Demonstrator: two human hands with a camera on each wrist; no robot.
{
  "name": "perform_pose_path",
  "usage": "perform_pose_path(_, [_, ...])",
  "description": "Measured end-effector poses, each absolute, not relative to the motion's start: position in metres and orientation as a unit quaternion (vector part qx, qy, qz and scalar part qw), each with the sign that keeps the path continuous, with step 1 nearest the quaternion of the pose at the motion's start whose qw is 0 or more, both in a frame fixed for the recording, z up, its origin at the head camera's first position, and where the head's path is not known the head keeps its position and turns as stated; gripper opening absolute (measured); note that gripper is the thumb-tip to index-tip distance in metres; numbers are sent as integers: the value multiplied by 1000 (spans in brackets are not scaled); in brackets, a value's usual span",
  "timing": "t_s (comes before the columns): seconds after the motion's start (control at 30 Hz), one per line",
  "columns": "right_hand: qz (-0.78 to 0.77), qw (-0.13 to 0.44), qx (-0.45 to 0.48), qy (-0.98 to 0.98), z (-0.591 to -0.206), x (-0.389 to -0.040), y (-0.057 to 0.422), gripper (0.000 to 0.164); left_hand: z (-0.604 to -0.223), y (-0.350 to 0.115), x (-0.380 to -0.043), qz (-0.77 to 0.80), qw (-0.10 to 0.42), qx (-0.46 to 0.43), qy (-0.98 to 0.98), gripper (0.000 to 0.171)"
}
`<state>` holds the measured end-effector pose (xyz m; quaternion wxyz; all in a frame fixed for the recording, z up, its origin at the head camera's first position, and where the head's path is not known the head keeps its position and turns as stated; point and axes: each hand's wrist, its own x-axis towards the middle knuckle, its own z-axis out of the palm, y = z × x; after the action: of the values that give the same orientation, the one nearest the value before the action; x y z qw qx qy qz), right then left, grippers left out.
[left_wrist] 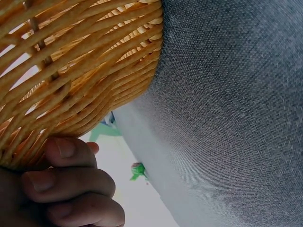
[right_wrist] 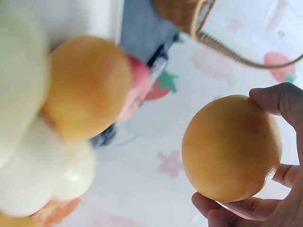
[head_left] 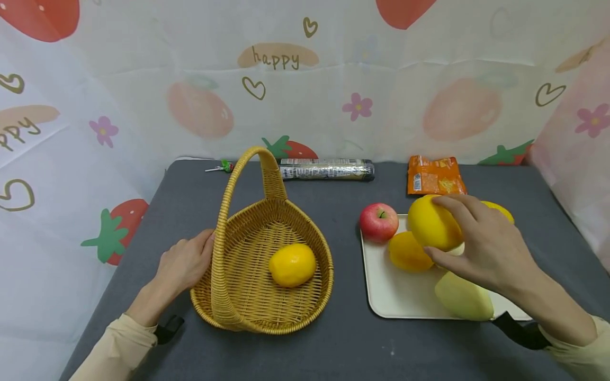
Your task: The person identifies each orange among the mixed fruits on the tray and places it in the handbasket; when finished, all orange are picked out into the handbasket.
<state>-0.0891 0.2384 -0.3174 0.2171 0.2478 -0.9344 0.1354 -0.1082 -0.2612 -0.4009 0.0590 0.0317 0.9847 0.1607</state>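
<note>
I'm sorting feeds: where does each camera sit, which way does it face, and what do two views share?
Head: worn on the head, facing forward and down at the wicker basket, tray and table; left hand, right hand and both forearms show.
Left wrist: worn on that wrist, facing the basket's side and table; part of the left hand shows.
Right wrist: worn on that wrist, facing the held yellow fruit and backdrop; part of the right hand shows.
Head and right wrist share that fruit.
</note>
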Motion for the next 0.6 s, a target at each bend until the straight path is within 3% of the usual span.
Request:
perform_pose_path(0.27, [132, 228, 328, -907, -311, -92, 195, 70, -401, -262, -108, 163, 61, 30, 984, 53])
perform_pose_path(0.6, [119, 207, 396, -887, -312, -88, 143, 74, -401, -261, -108, 163, 63, 28, 984, 53])
